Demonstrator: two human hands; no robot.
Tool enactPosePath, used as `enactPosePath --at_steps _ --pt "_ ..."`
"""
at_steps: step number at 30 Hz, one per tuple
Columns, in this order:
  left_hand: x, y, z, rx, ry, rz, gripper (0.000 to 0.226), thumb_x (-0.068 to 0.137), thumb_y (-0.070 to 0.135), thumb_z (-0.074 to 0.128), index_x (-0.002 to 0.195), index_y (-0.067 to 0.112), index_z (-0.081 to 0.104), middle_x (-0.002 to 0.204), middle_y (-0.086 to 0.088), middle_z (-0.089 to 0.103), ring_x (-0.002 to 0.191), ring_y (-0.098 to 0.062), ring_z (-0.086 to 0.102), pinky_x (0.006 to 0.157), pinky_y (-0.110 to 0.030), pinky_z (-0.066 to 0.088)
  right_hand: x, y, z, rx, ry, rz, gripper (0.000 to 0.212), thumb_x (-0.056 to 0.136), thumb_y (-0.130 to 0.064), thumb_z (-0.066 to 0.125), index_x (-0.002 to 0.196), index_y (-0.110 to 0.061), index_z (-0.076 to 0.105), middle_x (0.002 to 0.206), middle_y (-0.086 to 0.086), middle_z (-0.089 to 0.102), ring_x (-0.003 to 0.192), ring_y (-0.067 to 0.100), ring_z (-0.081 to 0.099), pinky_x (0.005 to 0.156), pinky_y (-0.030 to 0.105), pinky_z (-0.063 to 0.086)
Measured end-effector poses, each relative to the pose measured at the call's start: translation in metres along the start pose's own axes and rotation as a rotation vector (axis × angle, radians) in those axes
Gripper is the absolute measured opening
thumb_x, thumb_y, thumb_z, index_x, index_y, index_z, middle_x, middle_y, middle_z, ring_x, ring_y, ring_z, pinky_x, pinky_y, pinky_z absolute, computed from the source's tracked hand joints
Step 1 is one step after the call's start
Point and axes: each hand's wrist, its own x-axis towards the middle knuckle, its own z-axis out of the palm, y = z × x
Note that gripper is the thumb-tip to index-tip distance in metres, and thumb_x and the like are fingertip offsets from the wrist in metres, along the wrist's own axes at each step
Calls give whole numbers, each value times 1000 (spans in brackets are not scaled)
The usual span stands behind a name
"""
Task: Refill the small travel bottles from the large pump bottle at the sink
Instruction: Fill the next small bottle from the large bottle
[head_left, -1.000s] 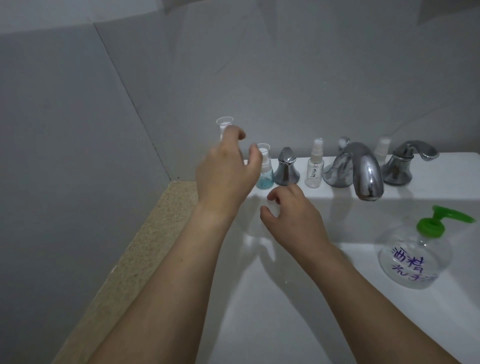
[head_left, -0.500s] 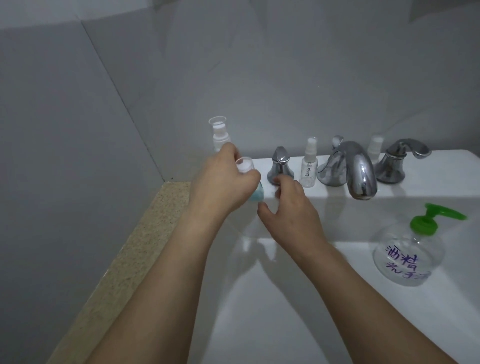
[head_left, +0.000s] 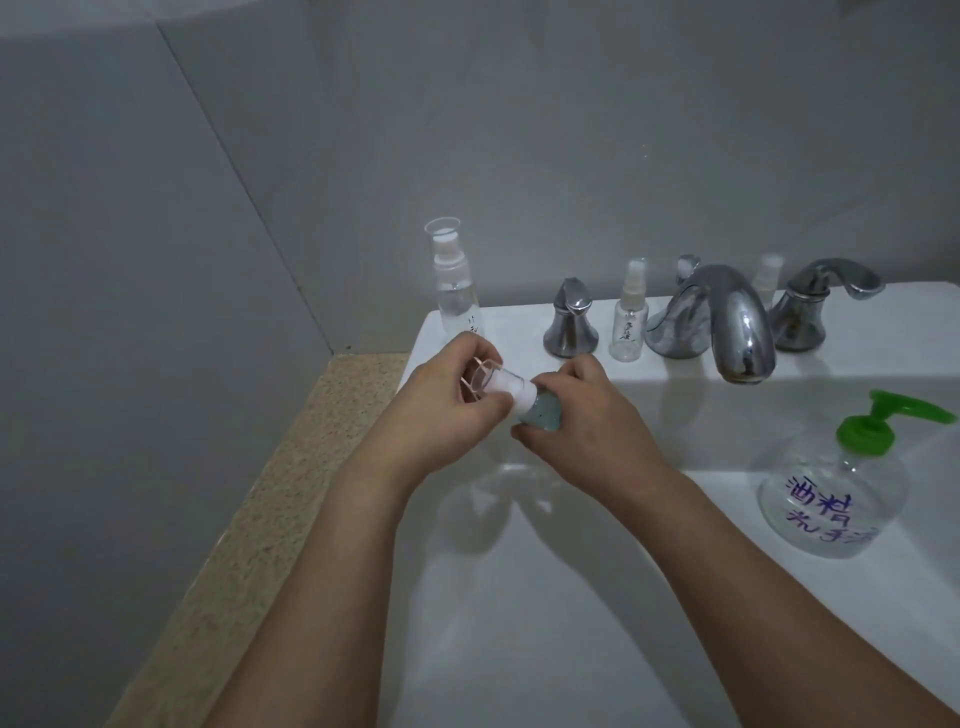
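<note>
A small travel bottle of blue liquid (head_left: 543, 413) lies tilted between my hands above the sink's left rim. My right hand (head_left: 587, 421) grips its body. My left hand (head_left: 447, 410) pinches its white spray top and clear cap (head_left: 480, 382). A taller clear spray bottle (head_left: 457, 291) stands at the sink's back left corner. Another small clear spray bottle (head_left: 629, 325) stands between the left tap handle and the spout. A third small bottle (head_left: 768, 275) shows partly behind the spout. The large round pump bottle (head_left: 836, 493) with a green pump sits at the right.
Along the back of the white sink (head_left: 519, 597) stand the chrome spout (head_left: 727, 322) and two handles (head_left: 570, 325) (head_left: 810, 306). A speckled stone ledge (head_left: 291, 467) runs along the left. Grey walls close in behind and to the left.
My left hand picked the blue bottle up from the back ledge and brought it toward me. My right hand moved in and took hold of its body. The bottle now lies tilted.
</note>
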Motion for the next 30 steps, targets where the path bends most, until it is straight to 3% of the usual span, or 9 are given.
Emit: enactPosePath --at_steps 5,10,15,17,20,23,25,28,30 --pt "-2 -3 -1 48 -65 66 17 84 28 66 96 36 57 80 13 57 60 -5 48 61 -23 41 0 2 0 21 40 -50 44 71 -27 80 111 -14 66 103 -7 37 88 22 55 76 35 48" --pt "-2 2 3 136 -4 -3 15 85 37 65 93 26 59 81 12 60 69 -4 53 59 -22 37 1 5 3 44 63 -69 46 70 -21 82 112 -9 66 104 -5 37 89 21 55 75 22 37" --pt "1 3 5 210 35 -129 58 85 59 54 72 3 58 60 -8 56 54 -18 49 57 -39 44 -2 6 4 19 59 -84 45 69 -22 83 108 -10 65 103 -5 35 83 19 51 69 21 32" --pt "0 3 4 159 61 -165 63 83 65 51 70 4 59 58 -13 60 50 -18 50 60 -43 51 -1 4 4 10 75 -94 45 68 -21 83 108 -9 65 104 -4 34 85 22 53 69 20 31" --pt "-1 4 4 8 34 -112 36 77 56 64 90 24 61 79 4 67 60 -10 59 62 -36 52 0 4 3 8 95 -97 44 69 -19 83 107 -7 66 104 -3 34 86 24 54 72 22 34" --pt "-4 6 6 -74 -69 2 46 80 27 72 118 39 49 101 9 56 69 1 54 64 -20 49 0 6 3 -2 104 -108 42 69 -18 82 106 -5 66 103 -2 34 84 26 56 71 24 36" --pt "-5 8 7 -29 -35 14 38 86 28 66 116 41 48 95 5 57 70 -4 55 64 -23 47 -1 5 4 -6 96 -110 42 69 -17 81 106 -6 65 104 -3 34 85 25 54 70 25 37" --pt "-4 10 4 -21 -1 -42 10 92 45 55 101 40 51 81 -2 63 73 -15 62 66 -31 47 0 5 4 -11 97 -121 41 69 -16 80 105 -7 62 103 -2 34 84 25 52 70 30 42" --pt "-5 9 2 -68 -70 -47 14 89 42 61 99 37 52 75 1 59 66 -11 57 63 -25 45 0 5 3 -15 92 -104 41 70 -16 80 106 -7 61 105 1 37 85 26 53 72 33 44"
